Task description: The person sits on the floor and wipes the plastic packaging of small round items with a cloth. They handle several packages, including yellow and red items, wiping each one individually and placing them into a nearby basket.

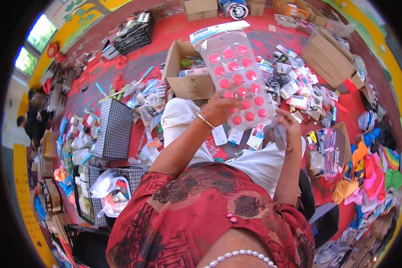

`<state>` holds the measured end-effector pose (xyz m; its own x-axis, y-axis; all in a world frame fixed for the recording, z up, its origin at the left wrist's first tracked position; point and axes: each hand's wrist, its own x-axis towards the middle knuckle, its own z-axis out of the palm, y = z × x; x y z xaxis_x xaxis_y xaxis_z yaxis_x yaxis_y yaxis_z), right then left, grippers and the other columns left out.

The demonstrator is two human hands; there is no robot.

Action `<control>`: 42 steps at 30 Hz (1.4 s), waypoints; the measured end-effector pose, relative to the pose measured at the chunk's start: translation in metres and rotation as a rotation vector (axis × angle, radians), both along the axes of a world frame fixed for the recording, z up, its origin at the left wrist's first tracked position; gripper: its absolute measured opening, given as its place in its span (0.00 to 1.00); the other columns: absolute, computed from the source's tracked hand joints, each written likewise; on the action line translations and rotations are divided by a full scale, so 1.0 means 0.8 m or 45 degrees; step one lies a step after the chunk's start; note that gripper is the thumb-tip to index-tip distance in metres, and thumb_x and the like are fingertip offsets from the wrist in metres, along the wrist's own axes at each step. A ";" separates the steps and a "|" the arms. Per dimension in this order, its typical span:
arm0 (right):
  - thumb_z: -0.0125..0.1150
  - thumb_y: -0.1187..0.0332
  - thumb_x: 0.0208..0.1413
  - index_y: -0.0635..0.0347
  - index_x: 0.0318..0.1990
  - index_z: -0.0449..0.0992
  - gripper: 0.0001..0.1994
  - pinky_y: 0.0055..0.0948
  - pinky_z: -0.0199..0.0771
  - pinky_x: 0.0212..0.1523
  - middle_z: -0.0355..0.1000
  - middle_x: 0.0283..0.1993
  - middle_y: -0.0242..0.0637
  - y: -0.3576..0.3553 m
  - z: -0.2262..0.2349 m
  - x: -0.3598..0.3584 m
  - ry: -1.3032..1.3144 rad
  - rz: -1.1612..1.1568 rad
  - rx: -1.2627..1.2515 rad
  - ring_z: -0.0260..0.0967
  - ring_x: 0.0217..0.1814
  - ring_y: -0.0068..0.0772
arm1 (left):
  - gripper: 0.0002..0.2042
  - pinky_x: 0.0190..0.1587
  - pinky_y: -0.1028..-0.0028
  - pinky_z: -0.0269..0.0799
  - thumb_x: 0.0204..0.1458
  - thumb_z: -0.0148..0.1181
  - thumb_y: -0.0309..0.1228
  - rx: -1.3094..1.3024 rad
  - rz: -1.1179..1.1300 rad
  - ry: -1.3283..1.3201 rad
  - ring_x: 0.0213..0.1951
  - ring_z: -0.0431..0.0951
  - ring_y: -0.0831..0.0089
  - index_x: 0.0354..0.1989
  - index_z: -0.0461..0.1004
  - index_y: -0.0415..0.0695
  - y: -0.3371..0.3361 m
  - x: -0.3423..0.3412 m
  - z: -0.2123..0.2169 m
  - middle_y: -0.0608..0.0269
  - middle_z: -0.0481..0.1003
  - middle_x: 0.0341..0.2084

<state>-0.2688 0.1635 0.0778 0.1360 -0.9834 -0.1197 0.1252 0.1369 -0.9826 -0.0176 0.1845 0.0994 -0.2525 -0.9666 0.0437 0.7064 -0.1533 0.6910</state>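
Blister pack held up over the lap, both hands busy.

The left hand (216,109) has its fingers (228,94) curled round the near left edge of the clear blister pack (239,80), pinching it so the flat face with its rows of pink-red round pieces tilts toward the person, likely for a good look. The pack's long axis runs near to far, leaning slightly left at the far end, where its blue-and-white header card (216,30) points away. The right hand (285,127) sits just beside the pack's near right corner, fingers closed round a crumpled bit of greyish wrap (276,134). Beyond, an open cardboard box (187,73) stands on the red floor (174,27), a checked basket (114,129) to the left, and packets and bright cloths strewn to the right.
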 end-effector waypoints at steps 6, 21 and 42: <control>0.61 0.74 0.50 0.63 0.36 0.75 0.06 0.14 0.63 0.30 0.70 0.28 0.27 -0.008 0.072 0.018 -0.066 -0.297 -0.476 0.64 0.29 0.13 | 0.30 0.55 0.60 0.65 0.42 0.55 0.15 0.052 0.067 0.135 0.56 0.67 0.58 0.58 0.60 0.44 -0.009 -0.012 0.001 0.56 0.67 0.51; 0.62 0.66 0.43 0.61 0.38 0.74 0.14 0.38 0.65 0.46 0.70 0.41 0.45 -0.062 0.100 0.121 0.920 -0.011 -1.680 0.65 0.45 0.49 | 0.27 0.47 0.66 0.72 0.41 0.54 0.16 0.078 0.108 0.125 0.47 0.73 0.65 0.55 0.62 0.41 -0.023 0.006 0.000 0.58 0.71 0.47; 0.52 0.81 0.40 0.62 0.37 0.75 0.14 0.36 0.66 0.45 0.70 0.34 0.43 -0.079 0.056 0.024 1.199 -0.731 -1.028 0.67 0.41 0.44 | 0.20 0.52 0.58 0.71 0.42 0.56 0.17 0.436 0.312 0.352 0.47 0.74 0.58 0.47 0.66 0.37 -0.039 0.022 0.005 0.51 0.71 0.45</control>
